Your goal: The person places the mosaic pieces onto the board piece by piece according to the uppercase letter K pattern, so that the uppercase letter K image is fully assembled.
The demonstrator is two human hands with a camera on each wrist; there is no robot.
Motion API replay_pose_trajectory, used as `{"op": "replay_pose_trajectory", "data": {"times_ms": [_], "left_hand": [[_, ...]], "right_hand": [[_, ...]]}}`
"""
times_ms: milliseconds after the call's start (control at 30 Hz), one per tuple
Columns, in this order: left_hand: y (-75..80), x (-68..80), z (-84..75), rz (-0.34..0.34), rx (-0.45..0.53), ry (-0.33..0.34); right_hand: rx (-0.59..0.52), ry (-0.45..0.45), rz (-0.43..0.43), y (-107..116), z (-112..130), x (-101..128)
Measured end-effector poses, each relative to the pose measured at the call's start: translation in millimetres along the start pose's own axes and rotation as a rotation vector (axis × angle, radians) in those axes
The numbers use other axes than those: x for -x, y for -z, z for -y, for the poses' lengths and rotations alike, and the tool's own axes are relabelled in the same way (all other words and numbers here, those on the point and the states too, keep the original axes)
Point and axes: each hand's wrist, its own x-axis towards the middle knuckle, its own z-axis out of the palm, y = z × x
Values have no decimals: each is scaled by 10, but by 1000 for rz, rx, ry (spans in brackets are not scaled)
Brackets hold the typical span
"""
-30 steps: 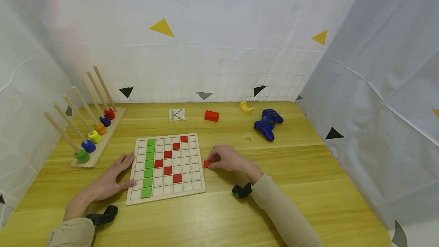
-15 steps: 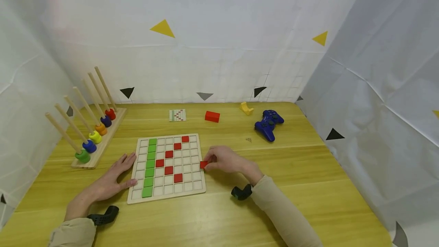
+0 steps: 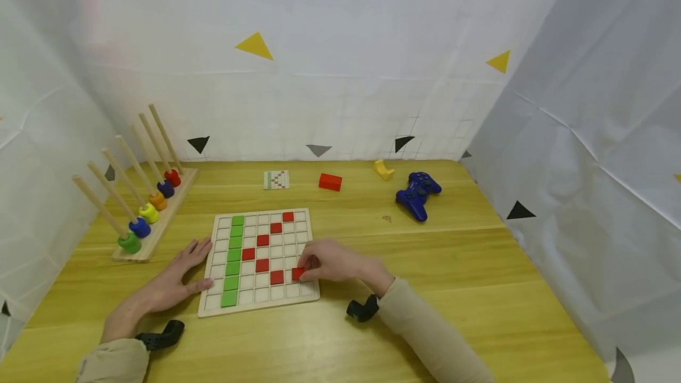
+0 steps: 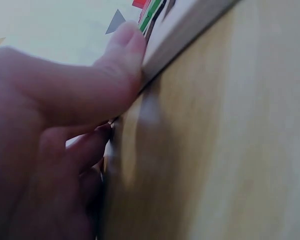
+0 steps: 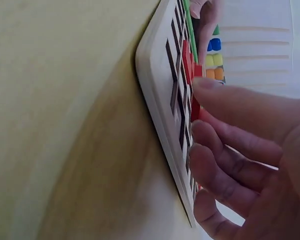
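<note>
A wooden grid board (image 3: 250,306) lies on the table, with a column of green square tiles (image 3: 231,283) and several red square tiles (image 3: 262,265) set in its cells. My right hand (image 3: 335,262) pinches a red tile (image 3: 297,274) between thumb and fingers, over the lower right part of the board. In the right wrist view the thumb (image 5: 240,102) presses on that tile close above the grid. My left hand (image 3: 165,282) rests at the board's left edge, fingers straight and spread, its thumb (image 4: 122,65) touching the board's side.
A wooden peg stand (image 3: 159,226) with coloured rings stands on the left. Behind the board lie a small pattern card (image 3: 276,179), a red block (image 3: 330,182), a yellow curved block (image 3: 383,169) and a blue game controller (image 3: 418,195).
My right hand has carried the red tile from the table beside the board leftward and nearer, over the lower right cells. The left hand has stayed at the board's edge.
</note>
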Motion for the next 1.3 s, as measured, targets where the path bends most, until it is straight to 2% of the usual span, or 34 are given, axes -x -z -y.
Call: {"op": "replay_pose_trajectory", "data": {"times_ms": [233,600,767,1300], "left_hand": [[-3,4,9,10,-3,17],[20,-15,12,15,-3,27],[19,-13,5,18,-8,34],[14,3,8,4,7,13]], "right_hand": [[-31,47,75,-100,53,3],[30,135,27,-161,84,-28],[49,115,-2,-186,81,-54],[-58,121,57,-142,-27,-25]]}}
